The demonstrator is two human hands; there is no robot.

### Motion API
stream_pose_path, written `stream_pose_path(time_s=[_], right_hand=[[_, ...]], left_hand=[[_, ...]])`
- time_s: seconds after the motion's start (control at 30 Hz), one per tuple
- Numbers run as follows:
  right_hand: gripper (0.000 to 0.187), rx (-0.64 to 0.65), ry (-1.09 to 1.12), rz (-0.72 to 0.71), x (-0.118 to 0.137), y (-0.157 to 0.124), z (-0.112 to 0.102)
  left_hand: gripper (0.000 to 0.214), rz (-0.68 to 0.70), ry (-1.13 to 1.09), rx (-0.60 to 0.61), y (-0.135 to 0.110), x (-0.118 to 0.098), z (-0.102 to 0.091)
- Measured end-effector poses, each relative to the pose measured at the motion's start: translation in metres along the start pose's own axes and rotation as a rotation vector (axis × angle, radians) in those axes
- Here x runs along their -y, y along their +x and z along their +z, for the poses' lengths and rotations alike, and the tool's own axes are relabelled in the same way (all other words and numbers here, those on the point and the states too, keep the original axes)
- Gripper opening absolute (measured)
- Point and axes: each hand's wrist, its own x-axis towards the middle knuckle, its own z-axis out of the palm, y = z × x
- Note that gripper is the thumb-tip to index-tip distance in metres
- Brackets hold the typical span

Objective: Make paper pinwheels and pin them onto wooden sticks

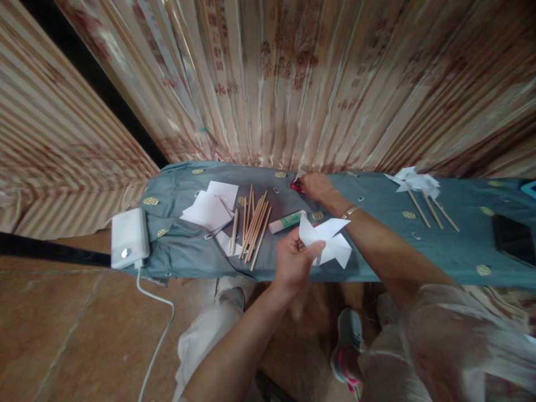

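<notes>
My left hand (295, 258) pinches a folded white paper pinwheel (329, 240) and holds it just above the near edge of the table, which is covered with a blue-grey cloth (377, 245). My right hand (316, 185) reaches to the far edge of the table, its fingers closed around a small red object (296, 186) with a bit of white at it. A glue stick (287, 221) lies between my hands. A bundle of thin wooden sticks (254, 226) lies to the left of the glue stick, beside white paper squares (211, 207).
Finished white pinwheels on sticks (416, 187) lie at the right. A dark phone (514, 239) rests at the far right. A white power bank (129, 237) with a cable sits on the table's left end. A patterned curtain hangs behind. My knees and shoes are below.
</notes>
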Motion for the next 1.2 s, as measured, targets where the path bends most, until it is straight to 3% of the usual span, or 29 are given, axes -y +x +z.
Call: stream_pose_path(time_s=[0.17, 0.37, 0.8, 1.2], right_hand=[[0.028, 0.117, -0.162, -0.021, 0.007, 0.003, -0.005], [0.034, 0.164, -0.256, -0.027, 0.011, 0.007, -0.006], [0.029, 0.137, -0.272, -0.058, 0.004, 0.017, 0.004], [0.033, 0.084, -0.274, -0.138, 0.001, 0.014, 0.006]], left_hand=[[0.042, 0.001, -0.032, -0.011, -0.002, -0.002, 0.003], [0.042, -0.013, -0.051, -0.026, -0.004, -0.005, 0.005], [0.032, -0.052, -0.038, -0.024, -0.007, 0.001, 0.002], [0.045, -0.139, -0.041, -0.022, -0.008, 0.009, -0.003]])
